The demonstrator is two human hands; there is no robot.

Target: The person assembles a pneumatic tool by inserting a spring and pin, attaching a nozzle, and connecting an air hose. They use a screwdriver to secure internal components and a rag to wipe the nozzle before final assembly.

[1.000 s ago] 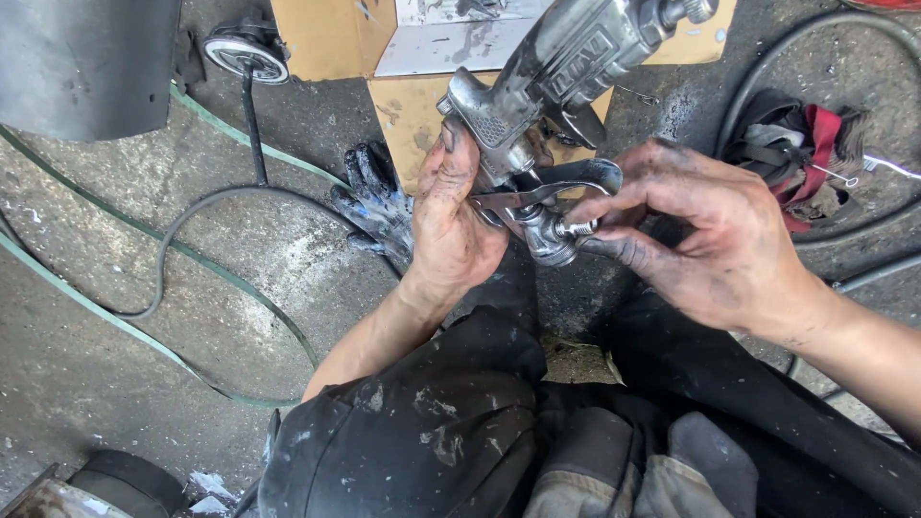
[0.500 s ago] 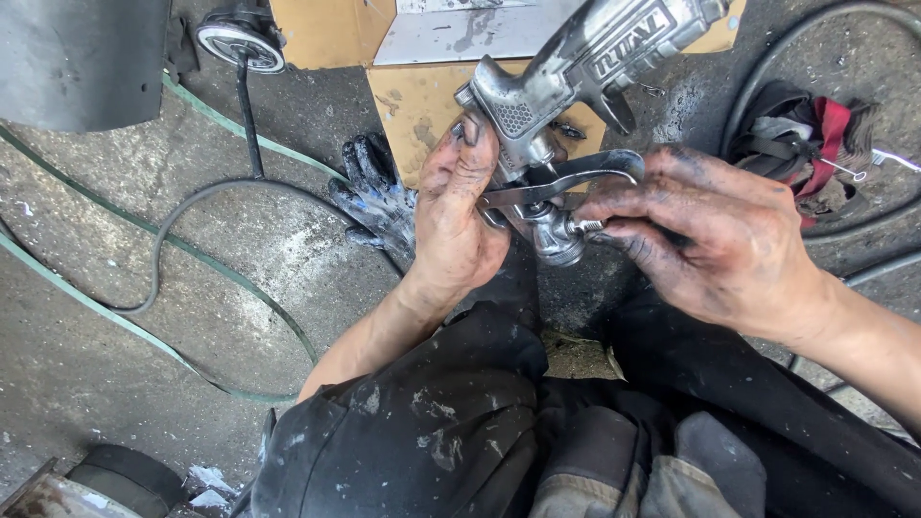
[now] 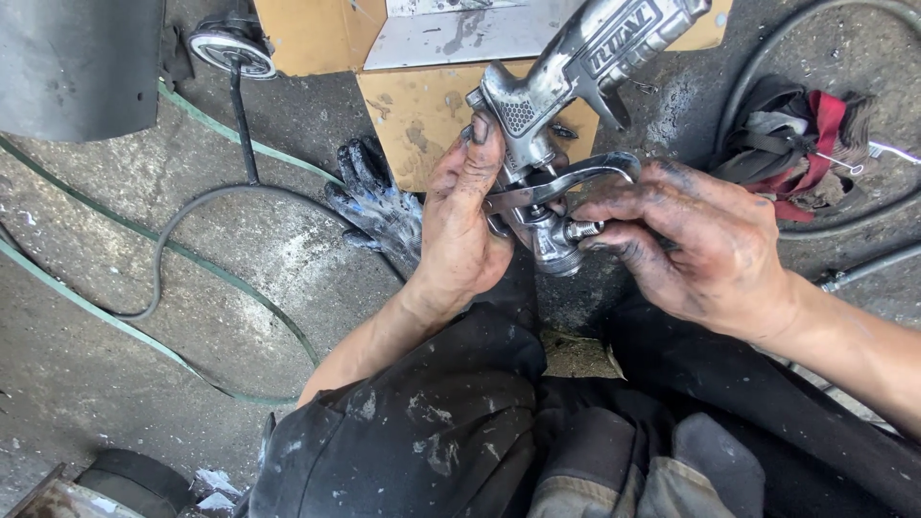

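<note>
A stained work glove point(image 3: 376, 203) is noted on the concrete floor point(image 3: 192, 288). The metal spray gun point(image 3: 566, 105) is held above the lap, gripped by the left hand point(image 3: 462, 219); its threaded fitting point(image 3: 582, 230) is pinched by the right hand point(image 3: 698, 240).

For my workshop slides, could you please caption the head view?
Grimy left hand steadies a metal spray gun while the right hand pinches a threaded fitting beside its trigger.

the floor point(image 3: 240, 278) to the left of the hands is mostly open, but a dirty glove point(image 3: 379, 206), thin hoses point(image 3: 173, 240) and a cardboard sheet point(image 3: 422, 110) lie in the way.
</note>
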